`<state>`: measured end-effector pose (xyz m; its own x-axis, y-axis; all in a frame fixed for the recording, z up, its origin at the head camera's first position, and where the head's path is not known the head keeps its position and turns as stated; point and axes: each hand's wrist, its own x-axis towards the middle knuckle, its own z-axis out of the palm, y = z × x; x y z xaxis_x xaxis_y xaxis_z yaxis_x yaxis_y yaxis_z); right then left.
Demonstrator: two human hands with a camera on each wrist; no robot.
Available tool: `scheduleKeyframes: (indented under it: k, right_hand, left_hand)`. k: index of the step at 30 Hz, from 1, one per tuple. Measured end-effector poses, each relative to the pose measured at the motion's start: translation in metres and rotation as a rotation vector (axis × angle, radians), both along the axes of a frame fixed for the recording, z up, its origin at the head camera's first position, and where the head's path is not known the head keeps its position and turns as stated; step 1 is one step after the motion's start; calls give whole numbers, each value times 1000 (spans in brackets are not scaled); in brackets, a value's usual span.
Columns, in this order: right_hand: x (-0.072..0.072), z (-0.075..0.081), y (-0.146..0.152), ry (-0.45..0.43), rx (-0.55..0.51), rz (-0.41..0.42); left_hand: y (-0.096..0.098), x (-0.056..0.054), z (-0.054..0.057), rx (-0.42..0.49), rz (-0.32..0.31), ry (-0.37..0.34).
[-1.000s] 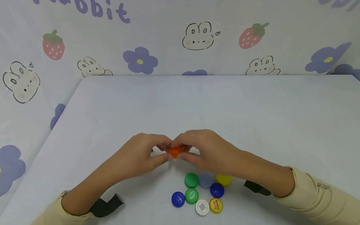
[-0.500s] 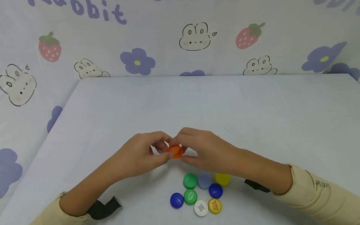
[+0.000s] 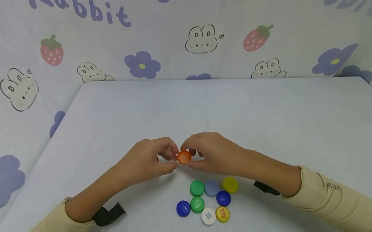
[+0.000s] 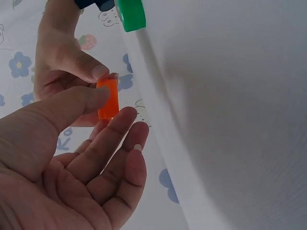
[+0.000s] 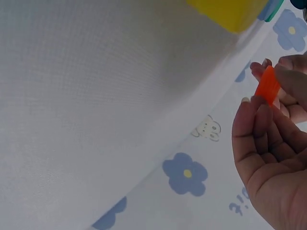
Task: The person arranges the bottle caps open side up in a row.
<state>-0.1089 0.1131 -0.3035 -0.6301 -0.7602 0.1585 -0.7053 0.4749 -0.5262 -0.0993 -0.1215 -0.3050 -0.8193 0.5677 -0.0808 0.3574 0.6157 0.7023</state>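
An orange bottle cap (image 3: 184, 157) is held between the two hands above the white table, its hollow underside turned to the head camera. The right hand (image 3: 219, 152) pinches the cap by its right side, with thumb below and forefinger on top. Close by its left rim is the left hand (image 3: 152, 157), thumb and fingers parted and loosely bent. Whether these left fingertips touch the rim cannot be told. In the left wrist view the left thumb overlaps the orange cap (image 4: 109, 108). The right wrist view has the orange cap (image 5: 268, 86) edge-on between thumb and fingers.
Nearer the person lies a group of bottle caps: green caps (image 3: 197, 188), a light blue cap (image 3: 211, 187), dark blue caps (image 3: 183, 208), yellow caps (image 3: 230, 185) and a white cap (image 3: 208, 216). Black straps (image 3: 107, 215) hang by both wrists. A patterned cloth (image 3: 171, 34) stands behind the table.
The orange cap has turned so that its hollow side now faces up to the head camera. The left thumb has moved off its face. The loose caps have stayed in place.
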Motion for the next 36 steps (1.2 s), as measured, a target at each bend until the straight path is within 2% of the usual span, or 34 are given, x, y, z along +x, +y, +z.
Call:
scheduleKeyframes:
  k: [5,10,21,28,36]
  right_hand:
    - [-5,4,-3,-111,57,1]
    - [-11,3,-5,-160,96,-1]
    - [-29,3,-15,-114,145,44]
    - [-39,-3,-19,-105,196,26]
    - [-43,-3,-23,-116,283,-2]
  left_hand:
    - [2,-2,-3,-50,-16,53]
    - [7,-6,-4,-112,-36,103]
    - [7,-21,-3,-189,-48,156]
    - [7,-30,-9,-234,-44,153]
    - [10,-33,-14,-278,-40,151]
